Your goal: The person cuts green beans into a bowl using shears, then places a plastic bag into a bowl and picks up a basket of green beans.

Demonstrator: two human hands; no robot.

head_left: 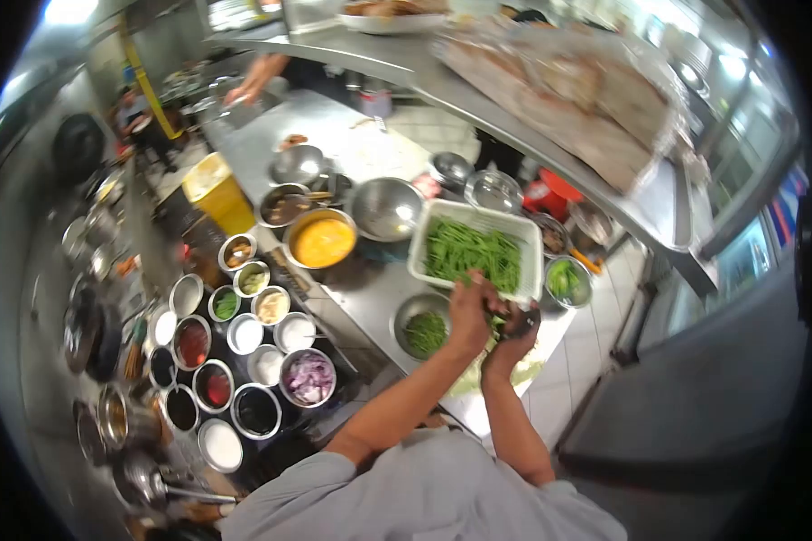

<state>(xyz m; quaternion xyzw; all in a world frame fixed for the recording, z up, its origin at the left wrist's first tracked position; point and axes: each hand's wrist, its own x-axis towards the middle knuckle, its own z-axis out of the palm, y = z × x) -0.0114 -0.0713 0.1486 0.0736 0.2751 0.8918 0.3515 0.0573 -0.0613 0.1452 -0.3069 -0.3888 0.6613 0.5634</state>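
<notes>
Green beans (474,251) fill a white plastic basket (536,257) on the steel counter. At the basket's near edge, my left hand (472,311) is closed with its fingertips around some green beans. Close beside it on the right, my right hand (511,338) is curled around something dark that I cannot make out. Bits of green show between the two hands. Just left of them stands a steel bowl (397,326) holding short green pieces (426,333). Under my forearms lies a pale green board or sheet (465,386), partly hidden.
A pot of orange-yellow liquid (325,242) and a large steel bowl (386,209) stand left of the basket. Several seasoning containers (215,383) crowd the left station. Overhead, a steel shelf (388,56) carries a wrapped tray (559,99). Another person's hand (244,92) shows at the far end.
</notes>
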